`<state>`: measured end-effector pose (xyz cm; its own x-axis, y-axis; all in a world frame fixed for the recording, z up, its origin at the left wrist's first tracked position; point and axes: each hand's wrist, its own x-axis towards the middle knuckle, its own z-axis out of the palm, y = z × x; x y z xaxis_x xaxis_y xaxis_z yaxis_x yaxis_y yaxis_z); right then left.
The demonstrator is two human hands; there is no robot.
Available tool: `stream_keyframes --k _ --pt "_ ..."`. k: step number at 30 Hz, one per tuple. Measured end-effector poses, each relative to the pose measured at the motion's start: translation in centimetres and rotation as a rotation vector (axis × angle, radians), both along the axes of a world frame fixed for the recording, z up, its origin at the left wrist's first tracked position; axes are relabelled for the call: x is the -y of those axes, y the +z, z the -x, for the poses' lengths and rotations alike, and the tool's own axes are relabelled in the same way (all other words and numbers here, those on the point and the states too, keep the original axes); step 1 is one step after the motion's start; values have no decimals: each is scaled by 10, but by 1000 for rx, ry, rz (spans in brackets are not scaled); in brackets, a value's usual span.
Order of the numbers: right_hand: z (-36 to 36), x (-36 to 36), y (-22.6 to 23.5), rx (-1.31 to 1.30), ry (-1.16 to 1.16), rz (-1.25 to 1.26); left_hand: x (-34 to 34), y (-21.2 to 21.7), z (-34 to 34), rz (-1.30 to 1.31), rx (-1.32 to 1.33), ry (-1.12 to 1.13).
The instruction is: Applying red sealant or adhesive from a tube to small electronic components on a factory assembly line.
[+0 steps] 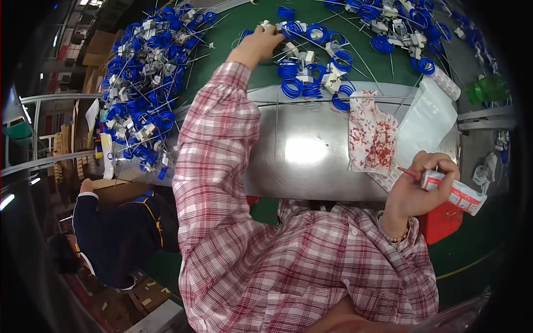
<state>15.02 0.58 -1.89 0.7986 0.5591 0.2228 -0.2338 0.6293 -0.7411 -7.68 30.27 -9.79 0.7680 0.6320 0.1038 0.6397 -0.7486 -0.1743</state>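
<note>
The left hand [259,44] partly hides a pale piece [266,24] (kind unclear).

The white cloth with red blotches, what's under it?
A red-and-white strip pokes out from under the cloth, over the metal surface. Anything else underneath is covered.

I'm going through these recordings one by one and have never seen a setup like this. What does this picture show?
There is no machine here, just a person's bare hands, seen from above by a fisheye camera on their head, so straight edges bend. The left hand reaches to a white piece among blue coils; its grip is hard to make out. The right hand holds a white-and-red tube with a red nozzle. A red-spotted white cloth or sheet lies on the work surface.
</note>
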Motion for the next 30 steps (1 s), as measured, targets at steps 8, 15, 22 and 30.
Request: stream_keyframes --k 8,15,22,30 --pt "-21 1 -5 -78 -3 -10 40 62 70 -15 235 248" --pt "-23 -4 -8 -134 21 -3 185 102 123 183 1780 292" --pt "-5 -6 5 -91 50 -24 269 47 49 1130 2410 -51" --pt "0 2 5 -98 61 -14 293 48 -48 2260 3273 -393"
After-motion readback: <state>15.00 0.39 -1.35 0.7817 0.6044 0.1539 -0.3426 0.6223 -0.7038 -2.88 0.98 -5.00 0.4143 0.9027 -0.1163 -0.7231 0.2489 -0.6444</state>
